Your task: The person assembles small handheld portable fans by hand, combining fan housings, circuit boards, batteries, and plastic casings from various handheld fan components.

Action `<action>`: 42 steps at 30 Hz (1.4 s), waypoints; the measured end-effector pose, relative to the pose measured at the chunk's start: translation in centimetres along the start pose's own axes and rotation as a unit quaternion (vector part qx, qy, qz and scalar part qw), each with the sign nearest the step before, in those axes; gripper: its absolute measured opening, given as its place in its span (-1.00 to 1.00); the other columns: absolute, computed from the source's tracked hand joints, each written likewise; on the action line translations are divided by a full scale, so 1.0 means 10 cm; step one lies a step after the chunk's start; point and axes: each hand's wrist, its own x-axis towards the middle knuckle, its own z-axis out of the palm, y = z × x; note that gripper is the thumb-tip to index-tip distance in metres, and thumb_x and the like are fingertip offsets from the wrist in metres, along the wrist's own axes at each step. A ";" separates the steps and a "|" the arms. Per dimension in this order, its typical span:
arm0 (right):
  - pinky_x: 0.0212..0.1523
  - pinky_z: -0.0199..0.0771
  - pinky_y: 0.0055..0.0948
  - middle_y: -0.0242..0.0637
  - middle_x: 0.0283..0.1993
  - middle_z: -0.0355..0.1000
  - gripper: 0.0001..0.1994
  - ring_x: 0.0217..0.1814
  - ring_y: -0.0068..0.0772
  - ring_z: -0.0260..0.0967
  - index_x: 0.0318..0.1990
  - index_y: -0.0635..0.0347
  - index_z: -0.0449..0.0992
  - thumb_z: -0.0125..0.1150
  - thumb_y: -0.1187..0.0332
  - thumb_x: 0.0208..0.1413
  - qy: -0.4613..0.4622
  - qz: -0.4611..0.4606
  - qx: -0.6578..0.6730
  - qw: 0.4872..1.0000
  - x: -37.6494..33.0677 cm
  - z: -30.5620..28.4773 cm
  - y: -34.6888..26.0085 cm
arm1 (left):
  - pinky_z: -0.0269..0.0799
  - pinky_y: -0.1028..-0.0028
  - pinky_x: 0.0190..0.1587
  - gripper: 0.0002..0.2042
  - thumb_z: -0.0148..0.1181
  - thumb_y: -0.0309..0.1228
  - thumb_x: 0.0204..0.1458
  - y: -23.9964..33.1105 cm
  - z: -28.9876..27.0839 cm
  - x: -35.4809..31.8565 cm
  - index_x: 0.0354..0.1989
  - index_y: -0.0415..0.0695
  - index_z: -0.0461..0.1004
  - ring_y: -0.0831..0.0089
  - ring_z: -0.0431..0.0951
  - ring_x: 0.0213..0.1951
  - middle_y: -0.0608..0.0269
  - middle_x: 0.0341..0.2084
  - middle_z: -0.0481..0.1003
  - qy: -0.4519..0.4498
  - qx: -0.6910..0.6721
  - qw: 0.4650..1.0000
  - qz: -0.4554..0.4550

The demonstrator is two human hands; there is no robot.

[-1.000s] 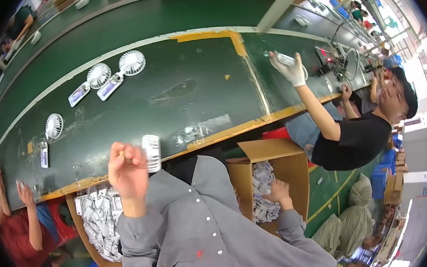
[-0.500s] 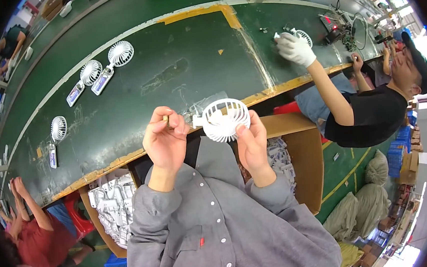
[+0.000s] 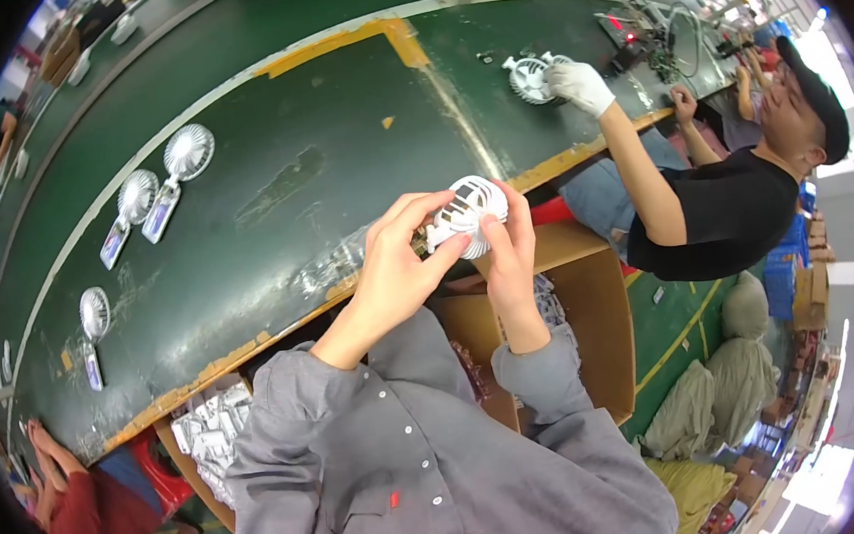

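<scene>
A white round fan cage [image 3: 479,199] with slatted sides is held up over the table's near edge, tilted. My right hand [image 3: 513,260] grips its right side, thumb against the slats. From the left, my left hand [image 3: 396,259] is closed about the cage's short neck, forefinger along the top and thumb below. A small brass-coloured part [image 3: 421,240] shows between the left thumb and fingers beside the neck; my fingers hide most of it.
Assembled white hand fans [image 3: 138,196] lie on the green table [image 3: 336,124] at left. Boxes of white parts [image 3: 209,430] stand below its edge. At right, a co-worker's gloved hand [image 3: 581,87] touches white fan cages [image 3: 529,80]. Another person in red [image 3: 106,518] sits lower left.
My left hand has brought the small brass-coloured part over to the cage's neck and closed there. The cage has tilted. The co-worker's gloved hand has shifted among the fan cages.
</scene>
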 end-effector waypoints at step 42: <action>-0.07 0.40 -0.31 -0.30 -0.63 0.36 -0.76 -0.51 -0.40 0.39 -0.23 0.26 0.38 0.09 0.23 0.21 -0.451 0.247 0.113 0.850 -0.26 1.21 -0.09 | 0.24 0.33 0.20 -0.40 0.18 -0.38 0.10 -0.24 -1.57 -1.14 0.27 -0.27 0.08 0.32 0.33 0.15 0.08 0.10 0.31 0.333 -0.130 0.930 -0.086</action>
